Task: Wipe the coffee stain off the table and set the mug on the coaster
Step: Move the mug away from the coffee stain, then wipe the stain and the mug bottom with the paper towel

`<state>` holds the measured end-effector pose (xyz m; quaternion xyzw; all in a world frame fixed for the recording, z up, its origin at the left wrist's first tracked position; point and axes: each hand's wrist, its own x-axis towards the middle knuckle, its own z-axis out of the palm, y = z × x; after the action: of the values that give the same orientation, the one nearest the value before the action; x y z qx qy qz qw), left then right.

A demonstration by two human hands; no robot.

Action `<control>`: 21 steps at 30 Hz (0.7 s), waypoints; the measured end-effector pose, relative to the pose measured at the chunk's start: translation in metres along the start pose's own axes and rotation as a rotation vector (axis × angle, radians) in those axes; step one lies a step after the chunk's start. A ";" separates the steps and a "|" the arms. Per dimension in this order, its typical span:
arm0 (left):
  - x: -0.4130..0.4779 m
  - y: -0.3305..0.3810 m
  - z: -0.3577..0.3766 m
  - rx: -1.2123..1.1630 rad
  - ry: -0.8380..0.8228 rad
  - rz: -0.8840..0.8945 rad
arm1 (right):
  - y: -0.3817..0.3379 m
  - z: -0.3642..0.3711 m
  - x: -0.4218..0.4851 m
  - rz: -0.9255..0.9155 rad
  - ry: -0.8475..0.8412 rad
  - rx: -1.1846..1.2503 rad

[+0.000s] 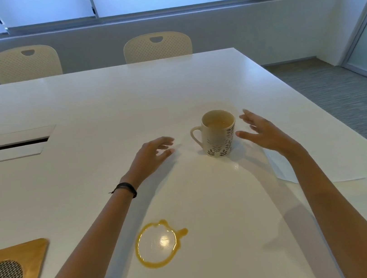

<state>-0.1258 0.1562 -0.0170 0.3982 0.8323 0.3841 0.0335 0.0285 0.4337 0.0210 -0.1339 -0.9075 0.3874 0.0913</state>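
A cream mug (219, 136) with a dark leaf pattern stands upright on the white table (100, 99), its handle pointing left and pale coffee inside. My right hand (263, 132) hovers just right of it, fingers spread, not touching. My left hand (153, 154) is open a short way left of the handle, with a black band on the wrist. A ring-shaped brown coffee stain (156, 244) lies on the table nearer to me, between my forearms. A wooden coaster (32, 256) with a woven grey oval insert sits at the lower left edge.
A white sheet or napkin (284, 169) lies flat under my right forearm near the table's right edge. A cable hatch (7, 146) is set into the table at left. Cream chairs (156, 46) stand along the far side. Grey carpet lies to the right.
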 end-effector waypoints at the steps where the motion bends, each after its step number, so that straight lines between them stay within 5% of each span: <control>1: -0.006 -0.005 -0.004 0.046 0.018 0.002 | 0.002 -0.002 -0.003 0.004 0.041 -0.052; 12: -0.037 -0.047 -0.023 0.151 -0.119 -0.015 | 0.021 0.008 -0.036 0.503 0.091 -0.325; 21: -0.046 -0.042 -0.028 -0.001 -0.074 -0.036 | 0.017 0.033 -0.056 0.590 0.196 -0.408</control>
<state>-0.1311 0.0908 -0.0372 0.3970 0.8375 0.3687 0.0715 0.0758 0.4049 -0.0175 -0.4417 -0.8754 0.1936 0.0339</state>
